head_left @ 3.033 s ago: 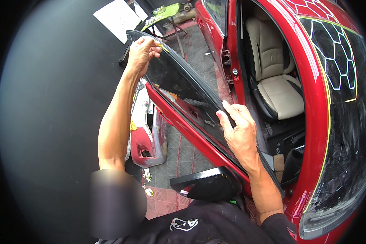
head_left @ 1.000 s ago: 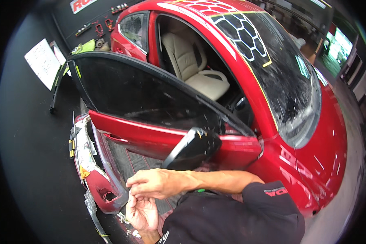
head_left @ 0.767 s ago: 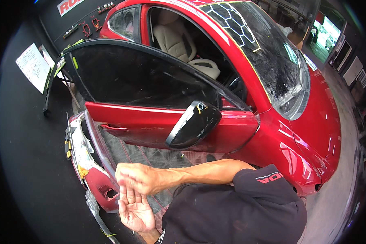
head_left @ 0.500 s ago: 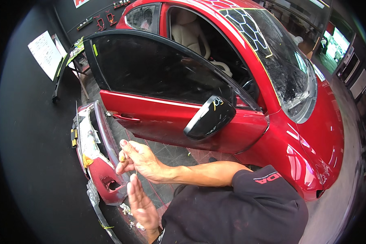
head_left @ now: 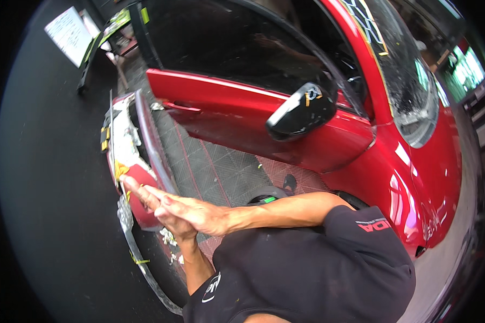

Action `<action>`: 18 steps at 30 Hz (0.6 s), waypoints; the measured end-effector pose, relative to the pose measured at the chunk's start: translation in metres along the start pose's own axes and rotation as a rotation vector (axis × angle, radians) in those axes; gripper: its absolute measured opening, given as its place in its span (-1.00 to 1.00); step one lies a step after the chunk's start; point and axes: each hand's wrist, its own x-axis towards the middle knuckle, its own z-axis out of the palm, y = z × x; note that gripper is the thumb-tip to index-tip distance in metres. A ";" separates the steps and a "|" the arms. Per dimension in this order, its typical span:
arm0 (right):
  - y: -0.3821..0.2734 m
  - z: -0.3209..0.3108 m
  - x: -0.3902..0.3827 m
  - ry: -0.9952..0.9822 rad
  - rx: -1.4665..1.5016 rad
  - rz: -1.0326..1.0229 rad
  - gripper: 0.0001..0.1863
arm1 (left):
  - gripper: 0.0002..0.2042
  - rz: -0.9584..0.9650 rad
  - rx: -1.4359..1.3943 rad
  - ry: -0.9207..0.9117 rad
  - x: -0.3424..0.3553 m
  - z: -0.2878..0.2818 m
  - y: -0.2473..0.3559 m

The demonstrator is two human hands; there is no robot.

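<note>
My right hand [head_left: 199,212] lies across my left hand [head_left: 171,222], the two palms pressed together. The fingers of both look stretched out and flat, pointing up and left. Whatever may lie between the palms is hidden. Just beyond the fingertips is a loose red bumper [head_left: 144,183], standing on end with white, torn-looking masking material [head_left: 125,134] along it. A crumpled orange-yellow scrap [head_left: 122,170] clings to the bumper close to my fingertips.
A red car stands ahead with its door [head_left: 226,116] swung open and a black wing mirror [head_left: 302,113] jutting toward me. At left, a long trim strip [head_left: 137,264] curves along the floor. White scraps [head_left: 170,237] litter the floor tiles. A sheet of paper [head_left: 69,35] hangs on the dark wall.
My hands were apart, the right one with a small yellow bit at its fingers; now the palms have come together and the bit is out of sight. The view has tilted downward.
</note>
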 end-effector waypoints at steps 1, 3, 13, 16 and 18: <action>0.009 -0.004 0.001 0.004 -0.052 0.024 -0.14 | 0.04 -0.045 -0.040 0.021 0.002 0.001 0.002; 0.017 -0.004 0.003 0.112 -0.038 -0.010 -0.19 | 0.04 -0.106 -0.126 0.070 -0.002 0.000 0.008; 0.051 -0.030 0.009 -0.066 -0.077 0.386 -0.66 | 0.01 -0.309 -0.582 0.233 -0.087 -0.026 0.033; 0.065 -0.040 0.009 -0.191 -0.240 0.470 -0.70 | -0.05 -0.447 -0.568 0.179 -0.095 -0.049 0.032; 0.063 -0.045 0.018 -0.283 -0.382 0.509 -0.73 | -0.06 -0.514 -0.556 0.132 -0.105 -0.063 0.025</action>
